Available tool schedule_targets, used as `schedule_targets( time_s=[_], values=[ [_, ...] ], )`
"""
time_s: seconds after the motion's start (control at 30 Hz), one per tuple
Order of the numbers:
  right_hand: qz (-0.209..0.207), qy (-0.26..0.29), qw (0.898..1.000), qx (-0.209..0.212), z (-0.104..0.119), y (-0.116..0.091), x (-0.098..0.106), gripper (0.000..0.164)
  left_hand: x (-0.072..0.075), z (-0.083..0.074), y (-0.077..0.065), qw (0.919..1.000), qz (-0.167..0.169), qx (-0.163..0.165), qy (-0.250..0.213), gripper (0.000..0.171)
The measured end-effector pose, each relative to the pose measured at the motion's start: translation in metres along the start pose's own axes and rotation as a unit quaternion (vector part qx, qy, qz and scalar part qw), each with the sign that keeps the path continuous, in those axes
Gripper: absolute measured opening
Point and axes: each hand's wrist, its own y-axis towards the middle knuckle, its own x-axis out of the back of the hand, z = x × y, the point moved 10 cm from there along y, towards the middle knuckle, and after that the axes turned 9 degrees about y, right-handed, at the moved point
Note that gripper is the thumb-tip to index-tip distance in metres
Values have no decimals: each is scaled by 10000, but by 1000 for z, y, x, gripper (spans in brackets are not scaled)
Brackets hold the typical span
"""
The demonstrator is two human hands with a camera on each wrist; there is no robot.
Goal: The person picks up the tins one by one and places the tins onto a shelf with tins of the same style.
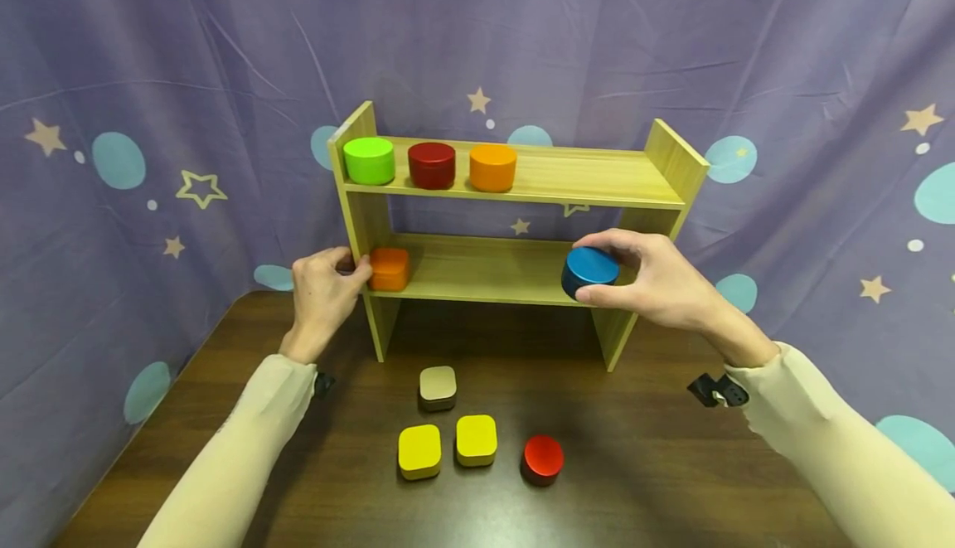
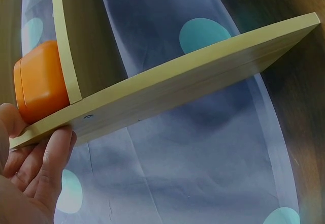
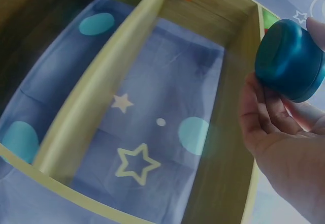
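My right hand (image 1: 656, 278) holds a round blue tin (image 1: 589, 270) between thumb and fingers, in front of the right part of the lower shelf board. In the right wrist view the blue tin (image 3: 289, 60) is tilted on its side. On the left, my left hand (image 1: 324, 287) grips the front edge of the wooden shelf's side panel (image 1: 363, 233). Its thumb lies on the inner side, close to an orange square tin (image 1: 390, 269) on the lower board. In the left wrist view the fingers (image 2: 53, 158) press the panel's outer face.
The upper board (image 1: 582, 175) carries a green round tin (image 1: 369, 160), a dark red one (image 1: 432, 165) and an orange one (image 1: 492, 167). Before the shelf, a beige square tin (image 1: 438, 388), yellow square tins (image 1: 419, 451) and a red round tin (image 1: 542, 459) stand on the table (image 1: 656, 465).
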Motion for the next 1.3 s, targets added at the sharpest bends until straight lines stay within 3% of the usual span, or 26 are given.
schedule_targets(
  time_s=[0.63, 0.93, 1.3],
  values=[
    [-104, -171, 9998, 21, 34, 32, 26, 54, 1, 0, 1, 10000, -24, -62, 15, 21],
    [-282, 65, 9996, -42, 39, 57, 37, 53, 0, 0, -2, 10000, -14, -36, 26, 20],
    [-289, -176, 9992, -231, 34, 84, 44, 55, -3, 0, -8, 9998, 24, -186, 59, 22]
  ],
)
